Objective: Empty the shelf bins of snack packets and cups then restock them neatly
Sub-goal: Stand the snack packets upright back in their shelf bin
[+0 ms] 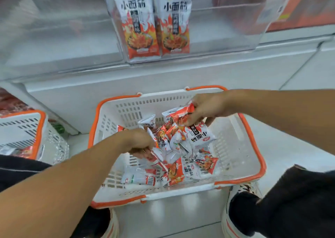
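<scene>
Packets (181,147): loose heap in the basket (261,165).
Left hand (139,143): pinches one packet.
Right hand (204,109): grips several.
Handling: probably light, crinkly, slippery; take by the sealed edge.

snack packets (181,158): small white-and-orange flame-print sachets, jumbled loose in a white basket (235,147) with orange rim, frame centre | shelf bin (208,29): clear plastic, top centre, two taller matching packets (139,23) upright at its front
</scene>
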### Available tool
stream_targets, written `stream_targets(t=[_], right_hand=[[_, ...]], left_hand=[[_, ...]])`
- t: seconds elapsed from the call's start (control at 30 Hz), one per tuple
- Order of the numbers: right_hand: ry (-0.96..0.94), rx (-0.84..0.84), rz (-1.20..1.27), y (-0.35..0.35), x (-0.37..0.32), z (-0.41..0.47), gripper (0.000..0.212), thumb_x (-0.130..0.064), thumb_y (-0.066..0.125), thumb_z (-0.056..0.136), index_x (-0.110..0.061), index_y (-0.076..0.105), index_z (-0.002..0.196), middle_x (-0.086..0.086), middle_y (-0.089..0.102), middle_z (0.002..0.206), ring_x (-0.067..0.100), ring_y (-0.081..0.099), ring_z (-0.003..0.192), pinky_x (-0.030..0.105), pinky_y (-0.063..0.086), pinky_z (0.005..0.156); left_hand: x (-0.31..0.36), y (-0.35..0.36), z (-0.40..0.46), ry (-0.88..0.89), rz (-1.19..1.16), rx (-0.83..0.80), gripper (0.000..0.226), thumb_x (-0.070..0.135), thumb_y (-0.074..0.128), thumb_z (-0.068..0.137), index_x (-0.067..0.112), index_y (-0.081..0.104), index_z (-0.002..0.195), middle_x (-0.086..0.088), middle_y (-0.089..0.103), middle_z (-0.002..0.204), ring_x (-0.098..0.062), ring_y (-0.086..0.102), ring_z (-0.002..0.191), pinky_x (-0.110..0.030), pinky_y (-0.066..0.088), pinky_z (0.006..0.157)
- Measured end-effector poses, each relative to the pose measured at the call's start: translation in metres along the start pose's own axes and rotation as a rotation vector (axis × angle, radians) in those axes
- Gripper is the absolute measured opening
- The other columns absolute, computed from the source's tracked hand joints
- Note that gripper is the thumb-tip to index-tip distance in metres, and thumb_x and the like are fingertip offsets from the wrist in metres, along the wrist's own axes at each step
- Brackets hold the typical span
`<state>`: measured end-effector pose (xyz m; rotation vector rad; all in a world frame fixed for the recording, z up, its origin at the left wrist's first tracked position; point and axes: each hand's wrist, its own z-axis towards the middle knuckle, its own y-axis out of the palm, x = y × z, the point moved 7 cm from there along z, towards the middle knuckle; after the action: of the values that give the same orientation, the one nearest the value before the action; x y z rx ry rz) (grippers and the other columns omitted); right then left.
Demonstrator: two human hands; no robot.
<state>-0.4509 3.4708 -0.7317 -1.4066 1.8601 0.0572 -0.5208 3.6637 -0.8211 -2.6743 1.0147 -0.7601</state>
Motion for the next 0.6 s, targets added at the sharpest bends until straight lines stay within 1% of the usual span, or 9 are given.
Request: stream_targets(t=[0.07, 0.1, 0.17, 0.27, 0.33, 0.4, 0.47, 0.53, 0.6], right_hand=[[-0.048, 0.093, -0.042, -0.024, -0.026, -0.031, 0.015, -0.019, 0.076, 0.086, -0.013, 0.068, 0.097, -0.001, 0.073, 0.082, 0.017, 0.069, 0.077, 0.032, 0.057, 0.069], [-0.06, 0.147, -0.054, -0.033, -0.034, -0.043, 0.017, -0.018, 0.074, 0.087, -0.012, 0.068, 0.102, 0.002, 0.076, 0.087, 0.02, 0.073, 0.081, 0.039, 0.06, 0.074], [-0.065, 0.198, -0.071, -0.04, -0.044, -0.065, 0.021, -0.016, 0.069, 0.091, -0.013, 0.064, 0.111, 0.01, 0.076, 0.095, 0.027, 0.075, 0.087, 0.049, 0.06, 0.08], [-0.046, 0.154, -0.034, -0.035, -0.045, -0.085, 0.02, -0.015, 0.062, 0.097, -0.015, 0.053, 0.114, 0.013, 0.073, 0.099, 0.027, 0.074, 0.084, 0.045, 0.061, 0.079], [-0.052, 0.157, 0.015, -0.036, -0.052, -0.093, 0.021, -0.012, 0.063, 0.095, -0.019, 0.051, 0.112, 0.012, 0.073, 0.098, 0.027, 0.073, 0.081, 0.041, 0.062, 0.071], [-0.097, 0.191, 0.066, -0.045, -0.065, -0.1, 0.037, -0.006, 0.071, 0.088, -0.019, 0.053, 0.117, 0.015, 0.072, 0.1, 0.033, 0.072, 0.087, 0.042, 0.059, 0.071], [-0.138, 0.165, 0.103, -0.056, -0.079, -0.11, 0.052, 0.003, 0.077, 0.079, -0.018, 0.056, 0.122, 0.018, 0.072, 0.108, 0.035, 0.071, 0.096, 0.044, 0.058, 0.078], [-0.16, 0.176, 0.042, -0.074, -0.089, -0.124, 0.054, 0.004, 0.08, 0.074, -0.017, 0.06, 0.119, 0.015, 0.074, 0.106, 0.033, 0.072, 0.096, 0.04, 0.06, 0.077], [-0.161, 0.308, -0.152, -0.098, -0.095, -0.139, 0.042, -0.004, 0.085, 0.07, -0.015, 0.069, 0.108, 0.008, 0.077, 0.094, 0.029, 0.074, 0.089, 0.037, 0.061, 0.073]], left_hand=[[0.024, -0.015, -0.025, 0.111, 0.052, 0.046, 0.011, 0.012, 0.065, 0.09, 0.003, 0.07, 0.093, -0.006, 0.057, 0.06, -0.014, 0.041, 0.044, -0.02, 0.035, 0.043], [0.034, -0.021, -0.04, 0.155, 0.077, 0.061, 0.011, 0.015, 0.07, 0.088, 0.004, 0.071, 0.087, -0.004, 0.053, 0.056, -0.015, 0.038, 0.045, -0.021, 0.033, 0.043], [0.053, -0.031, -0.071, 0.229, 0.102, 0.099, 0.017, 0.016, 0.073, 0.085, 0.0, 0.072, 0.083, -0.002, 0.053, 0.055, -0.015, 0.04, 0.047, -0.022, 0.034, 0.045], [0.079, -0.04, -0.128, 0.373, 0.097, 0.061, 0.021, 0.015, 0.078, 0.083, -0.001, 0.075, 0.097, 0.003, 0.069, 0.064, -0.01, 0.061, 0.059, -0.018, 0.048, 0.058], [0.095, -0.043, -0.166, 0.46, 0.14, 0.024, 0.029, 0.007, 0.082, 0.076, 0.004, 0.073, 0.103, -0.002, 0.076, 0.075, -0.008, 0.071, 0.071, -0.016, 0.051, 0.069], [0.112, -0.056, -0.193, 0.559, 0.114, 0.115, 0.031, -0.001, 0.082, 0.072, 0.006, 0.073, 0.1, -0.009, 0.076, 0.077, -0.011, 0.071, 0.069, -0.015, 0.052, 0.066], [0.132, -0.069, -0.216, 0.686, 0.03, 0.253, 0.018, -0.001, 0.08, 0.075, 0.009, 0.076, 0.09, -0.006, 0.074, 0.067, -0.008, 0.065, 0.057, -0.015, 0.05, 0.055], [0.149, -0.079, -0.233, 0.812, -0.068, 0.357, 0.008, 0.002, 0.078, 0.078, 0.007, 0.077, 0.085, 0.001, 0.07, 0.058, 0.0, 0.057, 0.047, -0.012, 0.042, 0.047], [0.164, -0.087, -0.24, 0.913, -0.133, 0.38, 0.005, 0.009, 0.079, 0.077, 0.008, 0.078, 0.081, 0.0, 0.071, 0.064, 0.003, 0.056, 0.053, -0.009, 0.04, 0.054]])
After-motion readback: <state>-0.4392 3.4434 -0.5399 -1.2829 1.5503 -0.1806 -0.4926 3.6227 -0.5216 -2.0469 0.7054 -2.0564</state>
